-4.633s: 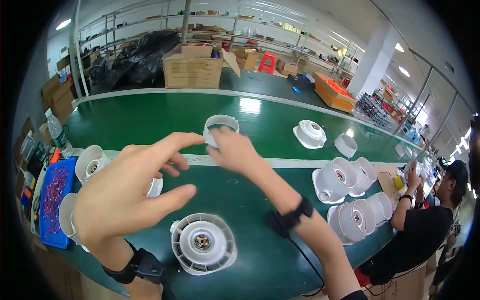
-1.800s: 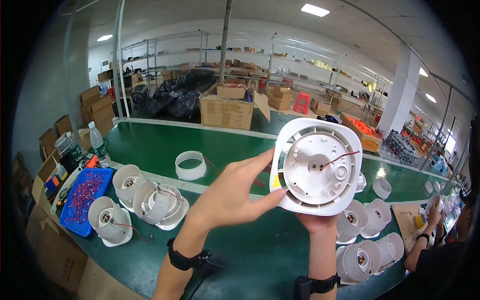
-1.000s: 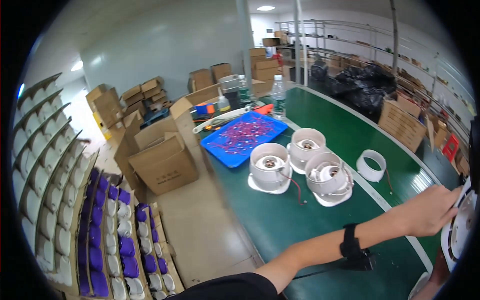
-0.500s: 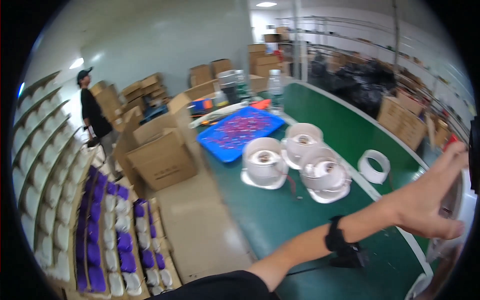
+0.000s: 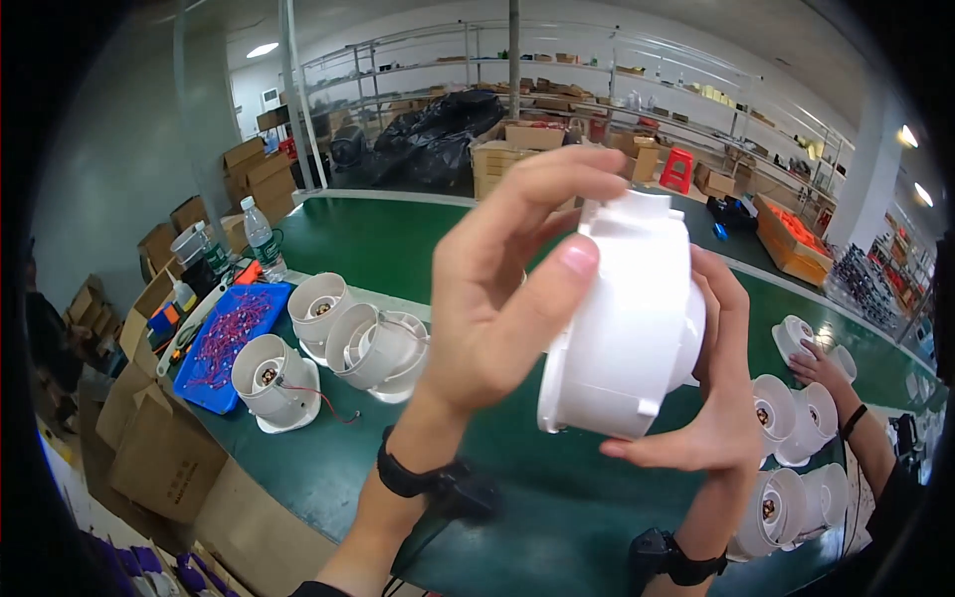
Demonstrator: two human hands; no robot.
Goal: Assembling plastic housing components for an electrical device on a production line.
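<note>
A white round plastic housing with a flange [image 5: 627,328] is held up, tilted on its side, above the green table. My left hand [image 5: 507,279] grips its upper left side, thumb on the outer wall and fingers over the top. From the right, my right hand [image 5: 711,398] clasps it, with the thumb along the lower edge and the fingers partly hidden behind. Left of my arms stand similar white housings [image 5: 267,383] with copper-coloured parts inside; a thin red wire runs from the nearest one. Black bands circle both my wrists.
A blue tray [image 5: 214,383] of small red-and-purple wired parts lies at the left, near a water bottle [image 5: 262,239] and tools. More white housings [image 5: 781,507] stand at the right, where another person's hand [image 5: 824,378] touches one. A cardboard box [image 5: 159,458] sits beside the table.
The view has swung to the right. My left hand, earlier reaching out at the far right, now holds a white housing up in front of me, and my right hand has come into view on it.
</note>
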